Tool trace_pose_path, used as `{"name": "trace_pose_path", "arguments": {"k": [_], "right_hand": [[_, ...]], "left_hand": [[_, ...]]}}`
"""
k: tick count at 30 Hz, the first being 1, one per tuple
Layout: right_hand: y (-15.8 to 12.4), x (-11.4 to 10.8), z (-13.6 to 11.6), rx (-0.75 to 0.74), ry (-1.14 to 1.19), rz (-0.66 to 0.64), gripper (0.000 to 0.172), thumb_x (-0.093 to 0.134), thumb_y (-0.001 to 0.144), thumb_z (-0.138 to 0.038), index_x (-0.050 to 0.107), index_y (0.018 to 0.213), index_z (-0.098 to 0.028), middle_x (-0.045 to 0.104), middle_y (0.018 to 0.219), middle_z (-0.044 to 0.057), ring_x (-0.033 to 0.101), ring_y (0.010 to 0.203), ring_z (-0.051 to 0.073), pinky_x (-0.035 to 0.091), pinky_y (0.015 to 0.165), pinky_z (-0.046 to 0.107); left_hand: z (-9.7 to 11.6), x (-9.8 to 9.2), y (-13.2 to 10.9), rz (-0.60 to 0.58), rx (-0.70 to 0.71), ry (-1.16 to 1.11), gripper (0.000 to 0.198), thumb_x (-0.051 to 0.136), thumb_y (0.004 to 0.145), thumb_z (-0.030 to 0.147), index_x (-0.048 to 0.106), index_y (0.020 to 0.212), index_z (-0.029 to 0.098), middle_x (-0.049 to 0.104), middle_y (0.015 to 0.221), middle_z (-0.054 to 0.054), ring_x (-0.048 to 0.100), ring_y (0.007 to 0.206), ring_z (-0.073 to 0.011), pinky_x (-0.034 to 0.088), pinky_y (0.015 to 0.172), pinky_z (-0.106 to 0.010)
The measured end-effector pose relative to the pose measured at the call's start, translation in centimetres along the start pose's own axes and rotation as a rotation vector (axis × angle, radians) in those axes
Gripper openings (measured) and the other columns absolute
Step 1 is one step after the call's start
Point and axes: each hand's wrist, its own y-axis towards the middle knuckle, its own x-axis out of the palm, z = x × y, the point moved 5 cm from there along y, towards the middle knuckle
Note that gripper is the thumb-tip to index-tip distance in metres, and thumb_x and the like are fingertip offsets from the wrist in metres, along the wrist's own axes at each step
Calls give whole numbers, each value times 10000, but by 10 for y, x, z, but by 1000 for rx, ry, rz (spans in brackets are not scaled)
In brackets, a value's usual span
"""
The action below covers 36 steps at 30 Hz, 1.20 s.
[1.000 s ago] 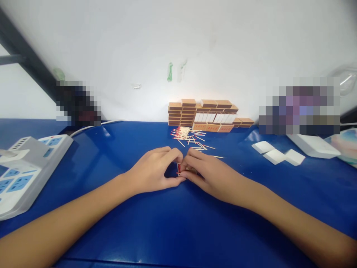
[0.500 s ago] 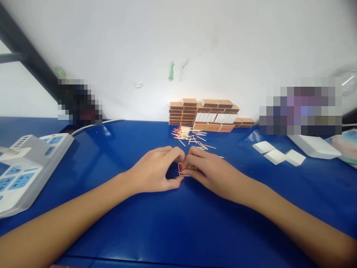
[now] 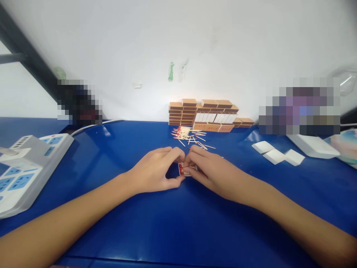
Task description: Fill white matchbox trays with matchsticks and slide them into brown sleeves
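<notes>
A small white matchbox tray (image 3: 188, 174) with red-headed matches inside lies on the blue table between my hands. My left hand (image 3: 160, 169) grips its left end, thumb at the near corner and curled fingers at the far one. Over the tray, my right hand (image 3: 208, 167) has thumb and fingertips pinched together at the matches; whatever is between them is too small to make out. Beyond my hands, a heap of loose matches (image 3: 182, 132) lies on the table, with more matches scattered to its right.
Stacked matchboxes (image 3: 182, 113) stand against the wall behind the loose matches. Several white blocks (image 3: 275, 156) and a white box (image 3: 314, 147) lie to the right. A large power strip (image 3: 36, 167) sits at the left, with a white cable behind.
My right thumb and fingertips have shifted slightly over the tray, and more of the matches inside now show. My left hand keeps its place at the tray's left end.
</notes>
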Motion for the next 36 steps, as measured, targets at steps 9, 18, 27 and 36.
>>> {"name": "trace_pose_path", "arguments": {"k": [9, 18, 27, 36], "right_hand": [[-1, -4, 7, 4, -50, -12, 116, 530, 1033, -208, 616, 955, -199, 609, 995, 61, 601, 763, 165, 469, 652, 292], [-1, -4, 13, 44, -48, -48, 129, 552, 1030, -217, 635, 931, -208, 624, 997, 51, 603, 780, 167, 451, 682, 304], [0, -13, 25, 61, -32, 4, 108, 581, 977, -176, 608, 880, -215, 633, 849, 17, 563, 728, 157, 390, 637, 282], [1, -21, 32, 74, -3, 40, 150, 593, 982, -251, 616, 839, -213, 637, 784, 6, 555, 691, 150, 393, 621, 281]], "left_hand": [[-1, 0, 0, -6, -16, 16, 325, 722, 864, 307, 524, 1108, 223, 688, 1036, -20, 668, 963, -205, 543, 845, -350], [3, 0, 1, -17, 109, 15, 96, 662, 939, 288, 688, 967, 200, 721, 953, -43, 653, 917, -203, 536, 857, -354], [4, -2, 1, -14, 125, 37, 139, 656, 938, 292, 708, 1023, 196, 732, 973, -51, 656, 909, -200, 544, 846, -356], [2, 1, 0, -19, 120, 51, 178, 666, 936, 305, 712, 1063, 188, 746, 1013, -60, 663, 945, -217, 546, 874, -375]]}}
